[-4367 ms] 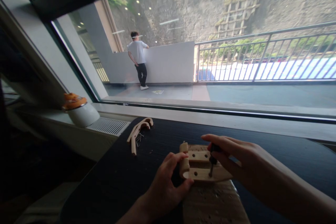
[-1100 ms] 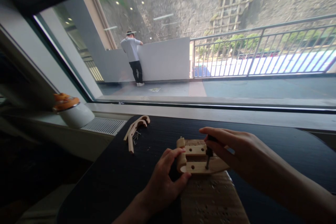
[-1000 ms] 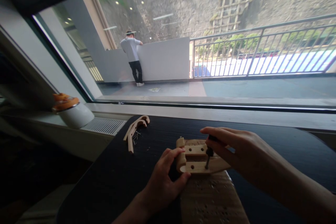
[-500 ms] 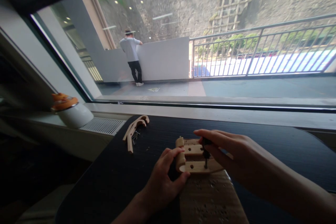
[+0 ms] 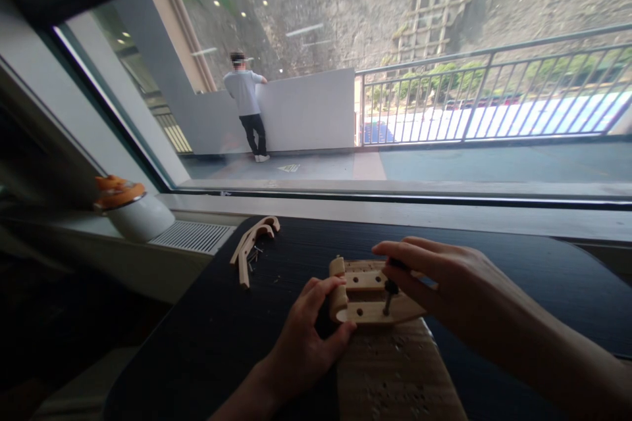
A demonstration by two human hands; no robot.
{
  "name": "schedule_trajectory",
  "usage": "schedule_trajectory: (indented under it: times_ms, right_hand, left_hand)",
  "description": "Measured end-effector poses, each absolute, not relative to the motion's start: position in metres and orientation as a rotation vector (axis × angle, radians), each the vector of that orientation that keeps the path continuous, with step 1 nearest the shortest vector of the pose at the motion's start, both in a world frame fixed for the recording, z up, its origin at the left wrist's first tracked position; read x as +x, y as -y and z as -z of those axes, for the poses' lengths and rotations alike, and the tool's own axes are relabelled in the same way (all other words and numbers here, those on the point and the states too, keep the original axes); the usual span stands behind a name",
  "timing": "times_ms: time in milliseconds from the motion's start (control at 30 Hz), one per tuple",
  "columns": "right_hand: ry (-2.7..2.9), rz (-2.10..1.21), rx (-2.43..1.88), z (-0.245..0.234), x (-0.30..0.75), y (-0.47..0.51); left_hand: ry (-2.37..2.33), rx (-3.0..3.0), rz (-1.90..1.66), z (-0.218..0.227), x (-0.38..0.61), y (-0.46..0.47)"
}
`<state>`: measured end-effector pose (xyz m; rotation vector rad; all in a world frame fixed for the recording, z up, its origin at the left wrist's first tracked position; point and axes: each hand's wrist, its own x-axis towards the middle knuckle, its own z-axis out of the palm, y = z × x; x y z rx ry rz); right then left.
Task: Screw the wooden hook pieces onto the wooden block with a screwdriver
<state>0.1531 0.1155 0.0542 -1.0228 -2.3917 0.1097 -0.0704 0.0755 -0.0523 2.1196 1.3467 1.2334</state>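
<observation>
A small wooden assembly (image 5: 368,293) with several drilled holes rests on a wooden board (image 5: 395,375) on the dark table (image 5: 217,335). My left hand (image 5: 303,339) grips its rounded left end, with the fingers curled over the top and the thumb underneath. My right hand (image 5: 444,283) is closed round the dark handle of a screwdriver (image 5: 390,286). The tool stands nearly upright, and its tip is in the near strip of the assembly.
Curved wooden pieces (image 5: 251,243) and several small screws (image 5: 254,256) lie at the table's far left. A white pot with an orange lid (image 5: 131,210) stands on the sill beside a vent grille (image 5: 192,237). Outside the window a person (image 5: 244,102) leans on a wall.
The screwdriver has shifted slightly with my right hand over the assembly, leaning a little differently. My left hand keeps its grip. The view has drifted a little.
</observation>
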Motion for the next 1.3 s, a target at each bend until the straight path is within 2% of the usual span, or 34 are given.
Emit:
schedule_trajectory:
  times_ms: [300,733,1067,1300]
  right_hand:
    - [2.411,-0.326,-0.834,-0.052,0.145,-0.11]
    - [2.381,-0.025,-0.984,-0.054,0.15,-0.116]
    - [2.404,-0.261,-0.823,-0.057,0.147,-0.11]
    - [2.345,-0.167,-0.932,-0.057,0.151,-0.115]
  left_hand:
    - [-1.371,2.143,-1.205,0.053,-0.073,-0.071]
    - [-1.344,2.12,-1.215,0.052,-0.071,-0.073]
    - [-1.382,2.12,-1.176,0.05,-0.072,-0.072]
    - [-1.378,2.145,-1.215,0.052,-0.072,-0.072]
